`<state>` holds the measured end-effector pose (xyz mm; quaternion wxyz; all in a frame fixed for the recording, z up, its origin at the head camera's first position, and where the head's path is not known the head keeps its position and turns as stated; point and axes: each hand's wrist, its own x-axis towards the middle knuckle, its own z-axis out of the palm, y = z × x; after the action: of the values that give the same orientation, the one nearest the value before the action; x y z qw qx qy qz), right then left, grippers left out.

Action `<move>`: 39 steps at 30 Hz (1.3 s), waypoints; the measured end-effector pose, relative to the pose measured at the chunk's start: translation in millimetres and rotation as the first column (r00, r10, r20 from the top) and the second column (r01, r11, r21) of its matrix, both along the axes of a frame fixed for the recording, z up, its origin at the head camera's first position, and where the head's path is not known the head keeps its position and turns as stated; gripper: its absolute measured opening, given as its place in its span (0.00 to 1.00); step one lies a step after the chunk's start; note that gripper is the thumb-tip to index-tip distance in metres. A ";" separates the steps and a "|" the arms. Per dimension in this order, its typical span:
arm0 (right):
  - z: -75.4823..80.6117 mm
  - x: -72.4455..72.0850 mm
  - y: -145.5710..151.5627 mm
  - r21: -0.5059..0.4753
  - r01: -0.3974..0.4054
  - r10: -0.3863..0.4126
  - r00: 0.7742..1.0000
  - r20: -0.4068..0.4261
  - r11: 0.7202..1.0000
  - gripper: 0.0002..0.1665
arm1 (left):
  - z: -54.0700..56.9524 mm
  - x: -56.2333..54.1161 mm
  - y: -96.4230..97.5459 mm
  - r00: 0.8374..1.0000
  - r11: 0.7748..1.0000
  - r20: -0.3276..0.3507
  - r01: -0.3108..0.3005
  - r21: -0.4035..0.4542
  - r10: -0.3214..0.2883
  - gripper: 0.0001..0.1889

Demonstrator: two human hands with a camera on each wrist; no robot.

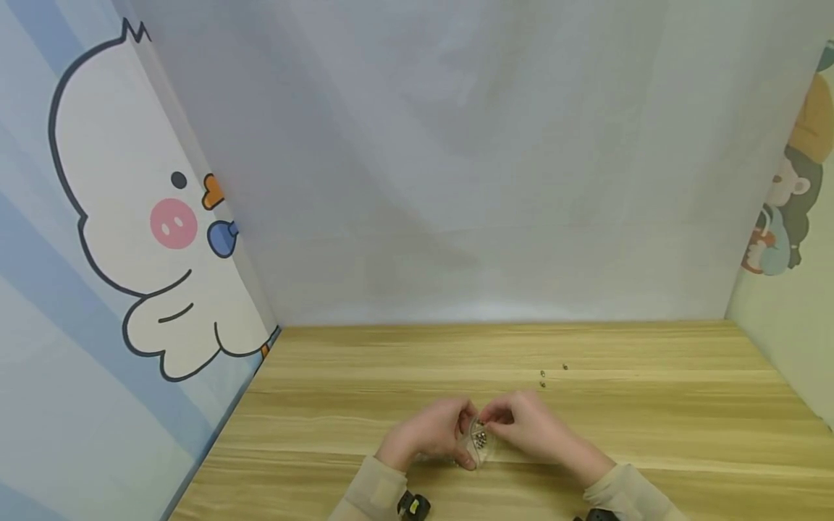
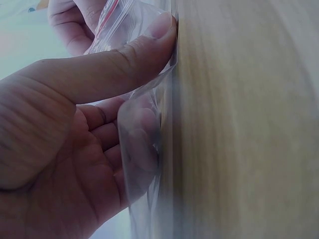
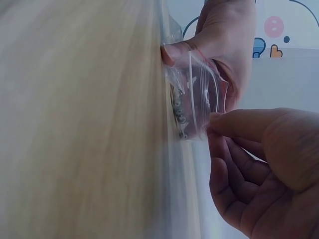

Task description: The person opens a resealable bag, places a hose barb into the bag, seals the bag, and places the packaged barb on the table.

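A small clear zip bag [image 3: 198, 99] with a red line along its seal is held low over the wooden table. Several small metal pieces [image 1: 480, 439] lie inside it, grouped near its mouth. My left hand [image 1: 438, 432] grips the bag, its thumb [image 2: 144, 47] pressed across the plastic film. With thumb and forefinger my right hand [image 1: 531, 427] pinches the bag's edge at the zip strip, the other fingers curled below in the right wrist view. Part of the bag is hidden behind the left hand.
Beyond the hands, several tiny metal pieces [image 1: 543, 384] lie on the wooden table [image 1: 365, 362]. A pale curtain [image 1: 456, 181] rises at the table's back edge. Printed panels with cartoon figures [image 1: 130, 181] stand at the left and right sides.
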<state>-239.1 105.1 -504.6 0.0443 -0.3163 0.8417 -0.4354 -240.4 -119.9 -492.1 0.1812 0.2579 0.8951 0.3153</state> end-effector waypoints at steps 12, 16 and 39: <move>2.2 -2.5 8.9 -0.030 0.041 -0.039 0.998 0.057 0.999 0.06 | -2.9 -0.8 0.5 1.000 1.000 -0.020 -0.006 0.004 0.006 0.33; 2.7 -9.1 21.7 -0.044 0.067 -0.064 0.995 0.077 0.997 0.07 | -2.9 0.1 1.5 0.999 1.000 -0.031 -0.011 0.004 0.011 0.33; -4.3 -55.7 121.4 0.123 0.337 -0.335 0.941 -0.039 0.933 0.09 | -3.7 -0.4 -0.6 0.999 1.000 -0.044 -0.003 -0.006 0.003 0.32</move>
<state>-294.8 226.5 -508.9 -0.0179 -0.1680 0.9098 -0.3792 -240.8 -120.5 -495.8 0.1617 0.2627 0.9003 0.3070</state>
